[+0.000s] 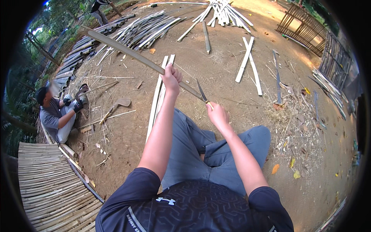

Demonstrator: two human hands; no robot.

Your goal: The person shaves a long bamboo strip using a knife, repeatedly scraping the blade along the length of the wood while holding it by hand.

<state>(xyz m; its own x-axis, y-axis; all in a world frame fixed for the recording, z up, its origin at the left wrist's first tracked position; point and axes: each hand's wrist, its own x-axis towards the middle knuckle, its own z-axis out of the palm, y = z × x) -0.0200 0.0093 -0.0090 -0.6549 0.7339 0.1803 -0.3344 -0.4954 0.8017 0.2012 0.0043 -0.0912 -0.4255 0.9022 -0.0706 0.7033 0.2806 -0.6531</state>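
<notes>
A long split bamboo strip (127, 51) slants across the upper middle, its far end up to the left. My left hand (171, 79) is closed around it near its lower part. My right hand (218, 114) grips the pale handle of a knife (201, 91), whose dark, narrow blade points up and away. The blade meets or crosses the strip near its lower right end; whether it cuts in I cannot tell. Both hands are in front of my crossed legs in grey-blue trousers.
Pale strips (155, 101) lie left of my legs, and two more (245, 63) cross ahead. A broad-bladed tool (123, 102) rests on the dirt near a seated, gloved person (58, 114). A bamboo slat platform (50, 185) stands lower left; strip piles (148, 31) lie beyond.
</notes>
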